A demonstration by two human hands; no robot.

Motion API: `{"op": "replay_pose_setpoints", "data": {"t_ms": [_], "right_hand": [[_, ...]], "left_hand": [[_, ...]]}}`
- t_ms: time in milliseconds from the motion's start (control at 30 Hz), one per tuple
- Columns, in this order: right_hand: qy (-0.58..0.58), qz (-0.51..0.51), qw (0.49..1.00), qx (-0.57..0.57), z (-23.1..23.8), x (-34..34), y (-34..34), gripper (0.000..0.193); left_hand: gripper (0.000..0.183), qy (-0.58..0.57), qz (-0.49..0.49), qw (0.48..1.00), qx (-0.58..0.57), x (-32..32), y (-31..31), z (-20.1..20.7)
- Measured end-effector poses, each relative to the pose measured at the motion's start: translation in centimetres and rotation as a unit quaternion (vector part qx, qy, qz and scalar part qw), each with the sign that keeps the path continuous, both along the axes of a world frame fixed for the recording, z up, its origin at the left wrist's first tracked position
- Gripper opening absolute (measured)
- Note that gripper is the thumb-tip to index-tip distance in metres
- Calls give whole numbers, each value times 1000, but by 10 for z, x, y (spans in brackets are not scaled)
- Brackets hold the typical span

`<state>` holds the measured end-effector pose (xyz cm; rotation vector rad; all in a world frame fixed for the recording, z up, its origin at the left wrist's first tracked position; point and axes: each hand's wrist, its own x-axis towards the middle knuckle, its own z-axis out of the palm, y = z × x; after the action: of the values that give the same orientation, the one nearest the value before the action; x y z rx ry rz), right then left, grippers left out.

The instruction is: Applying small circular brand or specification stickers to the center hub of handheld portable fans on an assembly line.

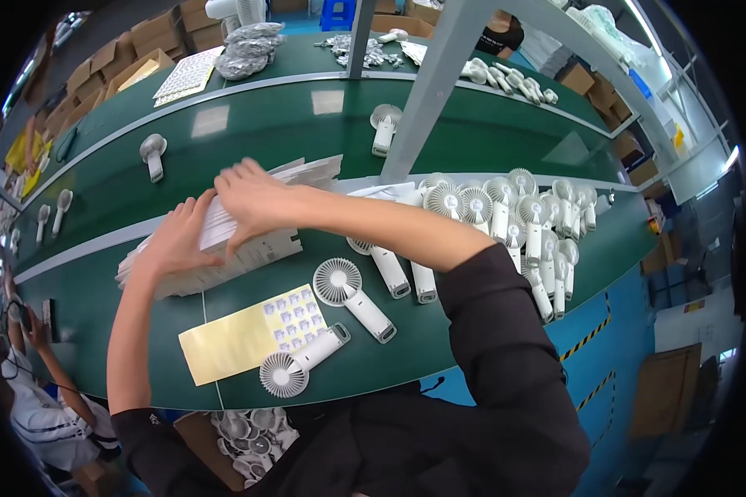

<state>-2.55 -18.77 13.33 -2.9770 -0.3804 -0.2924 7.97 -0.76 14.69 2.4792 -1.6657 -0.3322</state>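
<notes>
Stack of White Card Pieces, Both Hands On: Spill Risk

Head view.

Item: stack of flat white card pieces point(261, 253), on the green worktable point(423, 331), near the rail point(91, 247); edges uneven.

Item: left hand point(178, 240), wrapped about the stack's left part, thumb on the near side; tightness cannot be told.

Item: right hand point(253, 199), laid across the top, fingers blurred; whether it grasps or merely presses cannot be told.

Hazard: unequal pressure from the two hands could fan the pieces apart; hard squeezing could crease them.

Item: yellow-backed label sheet point(224, 340), just nearer the person. Hazard: sliding pieces could catch or wrinkle it.

Items: two handheld fans, upper point(365, 311) and lower point(319, 348), beside the sheet. Hazard: the lower, close to the table's edge, could drop if knocked by a sleeve.
</notes>
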Motion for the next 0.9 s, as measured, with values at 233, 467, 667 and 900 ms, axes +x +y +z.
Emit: {"op": "replay_pose_setpoints", "data": {"t_ms": [233,467,667,900], "right_hand": [[-262,-21,934,244,-3,-94,13,42],[29,-110,901,418,-59,-123,45,28],[247,-189,679,665,-92,-82,42,39],[304,-184,445,822,-109,-24,75,67]], "left_hand": [[99,1,-114,993,-25,-9,-32,-22],[103,-40,-51,995,75,-14,-36,-15],[102,-29,-20,996,80,19,-18,-10],[95,25,56,998,-10,61,4,-5]]}}
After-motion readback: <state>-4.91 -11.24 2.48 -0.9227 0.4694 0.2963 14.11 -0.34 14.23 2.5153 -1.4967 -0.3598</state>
